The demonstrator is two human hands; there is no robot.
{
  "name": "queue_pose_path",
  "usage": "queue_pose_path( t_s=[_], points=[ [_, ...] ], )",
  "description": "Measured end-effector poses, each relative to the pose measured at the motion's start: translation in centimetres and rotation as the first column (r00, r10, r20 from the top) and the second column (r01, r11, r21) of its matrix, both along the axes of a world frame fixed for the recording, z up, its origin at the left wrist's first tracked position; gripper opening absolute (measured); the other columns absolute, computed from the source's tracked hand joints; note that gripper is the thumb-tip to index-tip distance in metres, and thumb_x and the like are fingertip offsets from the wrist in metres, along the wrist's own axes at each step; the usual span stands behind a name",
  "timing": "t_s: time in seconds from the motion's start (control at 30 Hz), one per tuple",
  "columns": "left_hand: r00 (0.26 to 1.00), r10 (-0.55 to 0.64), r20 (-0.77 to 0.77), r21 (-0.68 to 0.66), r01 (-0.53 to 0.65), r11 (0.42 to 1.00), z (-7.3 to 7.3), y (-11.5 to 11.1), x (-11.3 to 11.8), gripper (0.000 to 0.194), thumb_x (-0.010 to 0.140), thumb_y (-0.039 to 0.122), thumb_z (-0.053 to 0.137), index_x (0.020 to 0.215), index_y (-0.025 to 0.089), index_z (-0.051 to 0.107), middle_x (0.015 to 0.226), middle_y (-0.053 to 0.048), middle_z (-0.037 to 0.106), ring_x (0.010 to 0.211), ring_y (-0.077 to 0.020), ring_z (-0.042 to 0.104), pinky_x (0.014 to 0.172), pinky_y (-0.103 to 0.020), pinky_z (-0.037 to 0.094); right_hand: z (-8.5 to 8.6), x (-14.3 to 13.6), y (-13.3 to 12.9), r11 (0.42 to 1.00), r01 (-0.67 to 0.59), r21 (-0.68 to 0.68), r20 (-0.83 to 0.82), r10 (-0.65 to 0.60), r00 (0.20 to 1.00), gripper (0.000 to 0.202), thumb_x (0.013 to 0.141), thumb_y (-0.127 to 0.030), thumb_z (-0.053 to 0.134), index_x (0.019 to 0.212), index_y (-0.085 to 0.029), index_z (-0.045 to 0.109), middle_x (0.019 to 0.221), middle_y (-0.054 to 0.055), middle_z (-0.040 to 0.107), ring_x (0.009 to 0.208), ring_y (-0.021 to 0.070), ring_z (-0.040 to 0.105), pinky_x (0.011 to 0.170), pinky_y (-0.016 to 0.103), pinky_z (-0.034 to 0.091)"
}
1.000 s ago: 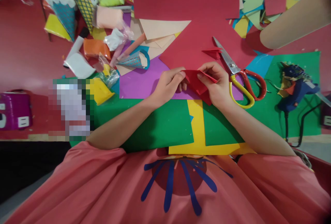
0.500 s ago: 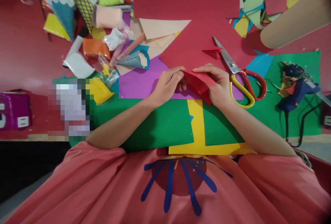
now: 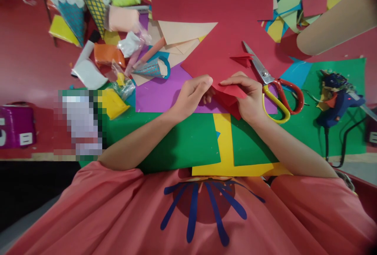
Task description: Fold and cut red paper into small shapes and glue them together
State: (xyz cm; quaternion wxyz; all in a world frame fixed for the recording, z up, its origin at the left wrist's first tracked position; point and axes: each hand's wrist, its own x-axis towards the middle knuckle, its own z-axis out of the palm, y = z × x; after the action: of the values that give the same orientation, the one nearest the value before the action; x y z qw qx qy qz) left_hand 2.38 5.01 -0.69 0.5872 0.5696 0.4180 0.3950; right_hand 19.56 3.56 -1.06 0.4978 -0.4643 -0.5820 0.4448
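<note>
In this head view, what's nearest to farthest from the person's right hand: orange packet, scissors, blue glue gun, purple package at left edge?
1. Scissors: just right of the right hand.
2. Blue glue gun: farther right.
3. Orange packet: upper left.
4. Purple package: left edge.

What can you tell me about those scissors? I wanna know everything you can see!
The scissors have silvery blades that look like metal, joined by a round pivot. One handle loop is yellow and the other is red; both look smooth. The blades seem closed, pointing up and left in the view. They lie over a red paper sheet, with the handles below and to the right. A small folded red piece sits by the blades. The right hand is beside the yellow loop; whether they touch is hard to tell.
</note>
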Motion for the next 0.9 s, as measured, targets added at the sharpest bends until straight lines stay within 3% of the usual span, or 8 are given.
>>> queue_pose_path(
  t_s=[0.37, 0.47, 0.53, 0.7, 0.8, 0.9],
  points=[
    [0.997, 0.007, -0.075, 0.103, 0.001, 0.995, -0.23, 0.03, -0.01, 0.054, 0.087, 0.066, 0.044, 0.064, 0.018, 0.05, 0.048, 0.004, 0.054, 0.041, -0.0051, 0.049, 0.04, -0.018, 0.035, -0.05, 0.03, -0.06, 0.998, 0.006, 0.063, -0.001, -0.006, 1.0, 0.007, 0.083, -0.032, 0.068, 0.087, -0.03, 0.073, 0.085, -0.002, 0.067, 0.083, 0.0142, 0.064, 0.082, 0.033, 0.053],
    [0.994, 0.053, -0.093, 0.184, -0.035, 0.982, -0.44, 0.12, -0.07, 0.053, 0.089, 0.063, 0.042, 0.063, 0.018, 0.049, 0.046, 0.005, 0.052, 0.039, -0.0042, 0.048, 0.039, -0.017, 0.034, 0.01, -0.2, -0.07, 0.999, 0.028, -0.024, -0.124, -0.031, 0.992, 0.026, 0.079, -0.031, 0.072, 0.104, -0.037, 0.066, 0.089, -0.005, 0.065, 0.083, 0.0123, 0.062, 0.08, 0.029, 0.053],
    [0.992, 0.099, -0.082, 0.25, -0.075, 0.965, -0.55, 0.23, -0.13, 0.053, 0.091, 0.061, 0.041, 0.061, 0.019, 0.048, 0.045, 0.005, 0.051, 0.039, -0.0039, 0.048, 0.038, -0.017, 0.033, -0.07, -0.21, 0.03, 0.995, -0.025, -0.092, -0.262, 0.0, 0.965, 0.036, 0.078, -0.028, 0.071, 0.11, -0.04, 0.062, 0.091, -0.006, 0.064, 0.085, 0.0114, 0.062, 0.079, 0.026, 0.053],
    [0.979, 0.198, -0.043, 0.376, -0.167, 0.911, -0.54, 0.43, -0.39, 0.051, 0.096, 0.052, 0.04, 0.057, 0.019, 0.045, 0.045, 0.005, 0.049, 0.039, -0.0035, 0.046, 0.038, -0.018, 0.031, -0.48, 0.12, 0.56, 0.995, -0.063, -0.071, -0.424, 0.027, 0.905, 0.027, 0.077, -0.028, 0.056, 0.1, -0.032, 0.071, 0.102, -0.003, 0.069, 0.101, 0.0172, 0.061, 0.093, 0.032, 0.052],
    [0.979, 0.172, -0.109, 0.441, -0.107, 0.891, -0.43, 0.3, -0.58, 0.05, 0.098, 0.047, 0.037, 0.058, 0.018, 0.045, 0.047, 0.004, 0.049, 0.041, -0.004, 0.046, 0.04, -0.019, 0.032, -0.35, 0.09, 0.55, 0.989, -0.069, -0.129, -0.449, 0.004, 0.894, 0.024, 0.083, -0.038, 0.053, 0.093, -0.028, 0.072, 0.098, -0.001, 0.07, 0.092, 0.0152, 0.064, 0.087, 0.03, 0.053],
    [0.965, 0.155, -0.214, 0.553, -0.011, 0.833, -0.36, 0.06, -0.68, 0.046, 0.1, 0.04, 0.033, 0.061, 0.019, 0.045, 0.049, 0.004, 0.05, 0.044, -0.0044, 0.047, 0.044, -0.019, 0.033, 0.01, -0.07, 0.21, 0.983, -0.073, -0.167, -0.35, 0.01, 0.937, 0.02, 0.085, -0.043, 0.061, 0.089, -0.026, 0.071, 0.09, -0.002, 0.069, 0.084, 0.0108, 0.064, 0.082, 0.025, 0.052]
  ],
)
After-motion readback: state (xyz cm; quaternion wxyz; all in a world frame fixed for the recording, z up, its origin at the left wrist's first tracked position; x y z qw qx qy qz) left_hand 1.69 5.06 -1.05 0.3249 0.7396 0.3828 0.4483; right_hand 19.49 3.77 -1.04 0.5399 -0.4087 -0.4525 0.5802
